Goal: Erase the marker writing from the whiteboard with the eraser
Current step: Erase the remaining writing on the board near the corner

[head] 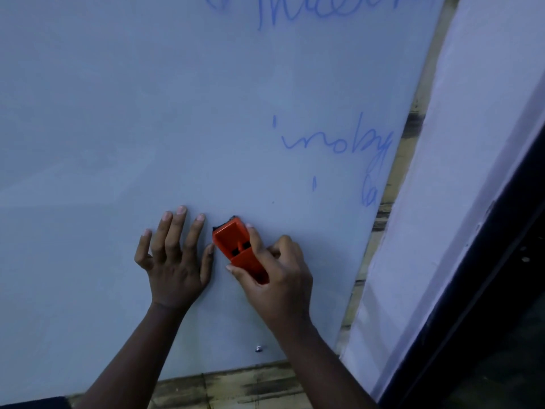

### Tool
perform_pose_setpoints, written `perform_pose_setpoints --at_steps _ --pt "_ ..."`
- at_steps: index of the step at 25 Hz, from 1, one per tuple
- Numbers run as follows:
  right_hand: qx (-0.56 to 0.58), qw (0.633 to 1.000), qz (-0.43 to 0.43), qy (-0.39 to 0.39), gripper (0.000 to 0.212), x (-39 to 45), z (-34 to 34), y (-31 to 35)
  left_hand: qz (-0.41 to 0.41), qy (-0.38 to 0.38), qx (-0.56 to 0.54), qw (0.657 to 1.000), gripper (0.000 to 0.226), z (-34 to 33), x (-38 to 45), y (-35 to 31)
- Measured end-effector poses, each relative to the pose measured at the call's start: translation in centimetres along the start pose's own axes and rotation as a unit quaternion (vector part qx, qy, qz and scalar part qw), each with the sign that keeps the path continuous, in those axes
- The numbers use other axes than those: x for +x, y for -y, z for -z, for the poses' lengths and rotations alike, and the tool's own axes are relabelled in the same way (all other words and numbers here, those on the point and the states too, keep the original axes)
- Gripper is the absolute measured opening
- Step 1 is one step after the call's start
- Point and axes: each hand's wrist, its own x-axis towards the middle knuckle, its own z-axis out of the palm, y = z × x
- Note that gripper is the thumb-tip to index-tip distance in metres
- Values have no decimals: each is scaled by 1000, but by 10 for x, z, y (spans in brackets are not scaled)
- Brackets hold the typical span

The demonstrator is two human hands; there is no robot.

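Observation:
The whiteboard (118, 113) fills most of the view. Blue marker writing (336, 141) sits at the middle right, with a few more strokes (368, 187) below it near the right edge, and another blue word (309, 10) is cut off at the top. My right hand (277, 278) grips an orange eraser (236, 246) and presses its dark pad against the board low in the middle. My left hand (174, 258) lies flat on the board just left of the eraser, fingers spread, thumb close to the eraser's side.
A small metal screw (258, 348) sits near the board's bottom edge. A worn wooden strip (250, 388) runs below and along the right side of the board. Further right are a white wall (472, 143) and a dark frame (486, 305).

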Motion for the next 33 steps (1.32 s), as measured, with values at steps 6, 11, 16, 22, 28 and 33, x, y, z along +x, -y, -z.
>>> perform_pose_setpoints --at_steps 6,11,16,22,28,33 --pt "97 949 -235 -184 66 25 40 -65 -2 -3 -3 1000 66 0 -2 0" --pt "186 889 -333 -253 69 32 55 -95 -3 -4 -6 1000 65 0 -4 0" --pt "177 897 -316 -253 69 58 57 -80 -2 1 2 1000 66 0 -5 0" --pt "18 997 -59 -42 70 18 15 -7 82 23 -48 995 49 17 8 -23" --pt "6 994 -34 -101 72 68 29 -3 97 28 -62 993 42 26 61 -9" --pt "55 960 -167 -218 73 92 73 -66 63 -5 -46 997 51 27 120 23"
